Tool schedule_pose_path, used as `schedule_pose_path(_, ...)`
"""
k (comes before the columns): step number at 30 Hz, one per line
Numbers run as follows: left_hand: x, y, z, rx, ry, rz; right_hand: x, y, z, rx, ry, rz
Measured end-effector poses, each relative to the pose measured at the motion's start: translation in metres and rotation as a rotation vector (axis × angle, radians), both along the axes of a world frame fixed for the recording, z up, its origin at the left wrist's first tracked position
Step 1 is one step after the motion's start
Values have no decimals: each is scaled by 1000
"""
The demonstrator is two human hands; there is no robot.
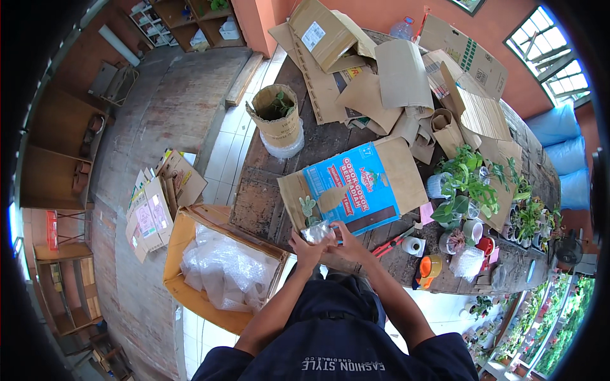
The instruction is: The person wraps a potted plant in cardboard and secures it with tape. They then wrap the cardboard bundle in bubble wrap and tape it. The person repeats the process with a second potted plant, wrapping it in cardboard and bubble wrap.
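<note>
Close to my body, at the table's near edge, my left hand [307, 249] is closed around a small potted plant in clear bubble wrap [316, 233]. Pale green paddle-shaped stems of the plant [307, 206] stick out past the wrap, over the cardboard. My right hand [347, 246] is closed on the right side of the same wrapped pot, its fingers bent at the wrap. Just beyond both hands lies a flattened cardboard piece [410, 166] with a blue printed panel [348, 184]. The pot itself is hidden by wrap and fingers.
A yellow-brown box [175, 279] of bubble wrap [219, 263] stands left. Beyond is a plant in a cardboard tube [273, 111]. Cut cardboard [368, 95] piles up far back. Red-handled scissors [391, 244], an orange tape dispenser [430, 270] and potted plants [467, 181] sit right.
</note>
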State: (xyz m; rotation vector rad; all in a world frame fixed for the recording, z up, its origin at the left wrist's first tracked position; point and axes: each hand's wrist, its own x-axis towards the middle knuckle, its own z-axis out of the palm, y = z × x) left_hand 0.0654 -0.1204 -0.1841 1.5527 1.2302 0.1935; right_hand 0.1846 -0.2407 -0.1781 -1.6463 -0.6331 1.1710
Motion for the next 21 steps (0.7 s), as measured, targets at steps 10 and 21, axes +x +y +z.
schedule_pose_path(10, 1, -1, -2, -123, -119, 27, -6, 0, -19, 24, -190, -58)
schedule_pose_path(21, -11, 2, -15, -106, -167, 148, -7, 7, -15, 11, -253, -46)
